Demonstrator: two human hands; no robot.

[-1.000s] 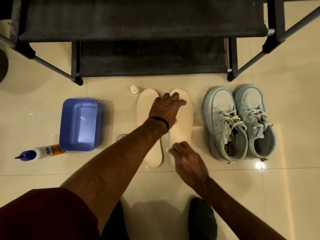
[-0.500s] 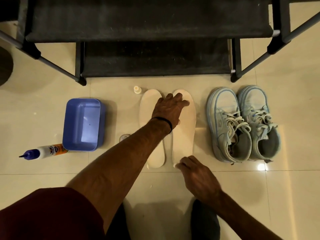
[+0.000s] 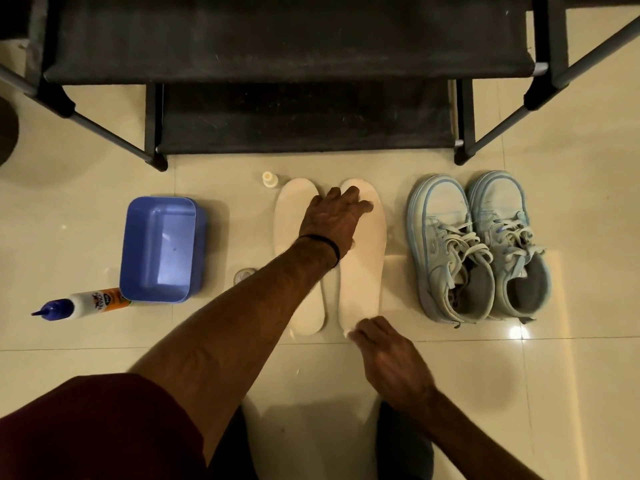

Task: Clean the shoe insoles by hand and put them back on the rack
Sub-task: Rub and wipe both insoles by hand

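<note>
Two white insoles lie side by side on the tiled floor, toes toward the rack. My left hand (image 3: 332,221) presses flat on the toe end of the right insole (image 3: 362,282), fingers straight, a black band on the wrist. My forearm crosses the left insole (image 3: 294,237). Over the right insole's heel end sits my right hand (image 3: 388,355), its fingers curled down onto the edge. Whether they pinch anything is hidden. The black fabric shoe rack (image 3: 294,39) stands just beyond, its lower shelf (image 3: 304,119) bare.
A pair of pale blue sneakers (image 3: 478,251) stands right of the insoles. On the left are a blue plastic tub (image 3: 159,249) and a white squeeze bottle (image 3: 86,303) lying on its side. A small cream cap (image 3: 269,179) and a clear lid (image 3: 244,273) lie near the left insole.
My right hand has slid down the right insole from its middle to the heel end. My left hand has stayed pressed on the toe end.
</note>
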